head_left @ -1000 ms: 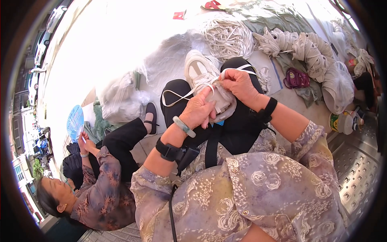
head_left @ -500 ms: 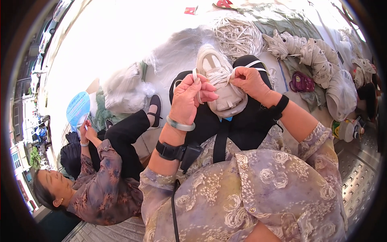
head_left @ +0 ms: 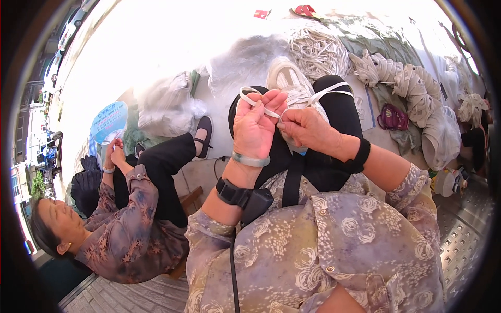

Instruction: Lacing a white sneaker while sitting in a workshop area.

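Note:
A white and beige sneaker (head_left: 282,77) lies between my knees, toe pointing away, partly hidden behind my hands. From its eyelets runs a white shoelace (head_left: 331,92), one length crossing over my right knee. My left hand (head_left: 254,125) is turned palm up in front of the shoe, a loop of lace round its fingers and the lace held under the thumb. Close beside it my right hand (head_left: 313,130) pinches at the lace near the left fingertips; the exact bit between its fingers is too small to make out.
A big heap of white laces (head_left: 319,52) lies beyond the shoe, with bundled laces (head_left: 412,81) to the right. A purple coil (head_left: 392,116) sits near a clear plastic bag (head_left: 442,138). At left, a seated person holds a blue fan (head_left: 110,121) beside plastic sheeting (head_left: 167,101).
My hands have come together, the right moving left to meet the left fingers. The left palm has turned up. The whole view has shifted slightly, and the person's fan has moved a little.

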Tool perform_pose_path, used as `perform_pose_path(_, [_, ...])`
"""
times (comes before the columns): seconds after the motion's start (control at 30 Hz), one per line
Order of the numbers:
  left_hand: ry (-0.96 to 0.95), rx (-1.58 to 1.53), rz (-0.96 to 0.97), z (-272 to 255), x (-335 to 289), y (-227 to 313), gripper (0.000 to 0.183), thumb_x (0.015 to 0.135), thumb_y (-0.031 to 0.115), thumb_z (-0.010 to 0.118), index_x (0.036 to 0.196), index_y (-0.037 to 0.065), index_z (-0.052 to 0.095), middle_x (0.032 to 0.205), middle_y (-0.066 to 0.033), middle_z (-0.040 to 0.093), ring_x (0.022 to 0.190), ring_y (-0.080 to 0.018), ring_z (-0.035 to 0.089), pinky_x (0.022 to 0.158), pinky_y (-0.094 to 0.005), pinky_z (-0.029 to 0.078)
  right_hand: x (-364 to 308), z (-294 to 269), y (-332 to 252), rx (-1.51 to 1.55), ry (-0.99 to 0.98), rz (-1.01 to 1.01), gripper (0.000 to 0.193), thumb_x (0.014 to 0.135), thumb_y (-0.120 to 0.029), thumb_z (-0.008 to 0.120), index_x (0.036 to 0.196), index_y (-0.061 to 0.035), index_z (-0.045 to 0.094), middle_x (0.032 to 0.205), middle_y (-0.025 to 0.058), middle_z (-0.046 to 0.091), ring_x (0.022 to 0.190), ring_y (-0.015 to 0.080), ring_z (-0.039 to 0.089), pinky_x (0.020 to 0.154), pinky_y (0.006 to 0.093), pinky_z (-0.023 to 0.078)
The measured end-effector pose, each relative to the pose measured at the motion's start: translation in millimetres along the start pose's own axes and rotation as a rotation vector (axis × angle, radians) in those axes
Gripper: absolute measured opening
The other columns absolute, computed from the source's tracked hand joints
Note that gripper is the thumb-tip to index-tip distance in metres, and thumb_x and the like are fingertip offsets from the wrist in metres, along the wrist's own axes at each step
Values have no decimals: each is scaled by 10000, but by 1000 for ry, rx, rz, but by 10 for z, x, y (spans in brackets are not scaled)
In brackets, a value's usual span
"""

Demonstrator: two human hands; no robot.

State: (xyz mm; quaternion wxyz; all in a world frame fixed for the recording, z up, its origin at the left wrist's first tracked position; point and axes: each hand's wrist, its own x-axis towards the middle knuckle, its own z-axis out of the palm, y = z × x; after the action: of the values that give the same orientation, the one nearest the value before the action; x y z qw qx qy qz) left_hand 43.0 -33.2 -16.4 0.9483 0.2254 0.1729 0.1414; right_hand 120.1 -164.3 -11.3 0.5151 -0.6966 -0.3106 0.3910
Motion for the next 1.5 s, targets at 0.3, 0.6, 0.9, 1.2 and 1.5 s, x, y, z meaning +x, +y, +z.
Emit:
perform_pose_path(0.3, [47, 446, -313, -291, -238, -42, 124, 877, 150, 547, 889, 38, 596, 734, -46, 602, 551, -97, 515, 472, -224, 386, -99, -163, -78, -71, -228, 95, 223, 889, -172, 549, 755, 4, 572, 529, 41, 497, 470, 103, 429, 462, 282, 371])
perform_pose_path(0.6, [-48, 545, -413, -216, -150, -51, 98, 834, 123, 608, 798, 33, 596, 657, -34, 593, 465, -58, 498, 394, -173, 366, -103, -293, -20, -294, -279, -55, 183, 854, -179, 558, 842, -6, 618, 654, 146, 588, 609, 274, 559, 581, 352, 429])
perform_pose_path(0.9, [91, 801, -262, -215, -82, -49, 107, 856, 128, 572, 788, 45, 578, 630, -18, 569, 452, -45, 486, 378, -166, 363, -42, -390, 50, -788, -63, -389, 106, 772, -110, 558, 861, -63, 593, 720, 108, 570, 683, 300, 591, 604, 386, 455])
perform_pose_path(1.2, [243, 982, -133, -240, 69, -165, 117, 857, 132, 539, 784, 42, 557, 649, -24, 560, 437, -55, 485, 357, -178, 365, 37, -329, 142, -806, 1, -312, 174, 760, -84, 537, 924, -40, 571, 780, 128, 611, 770, 320, 608, 662, 406, 471])
perform_pose_path(1.5, [179, 1111, -135, -234, 177, -193, 144, 860, 126, 534, 735, 58, 546, 626, -6, 548, 430, -49, 478, 353, -183, 357, 53, -293, 163, -698, 73, -228, 197, 778, -113, 536, 958, -61, 595, 811, 164, 627, 798, 326, 611, 695, 426, 466])
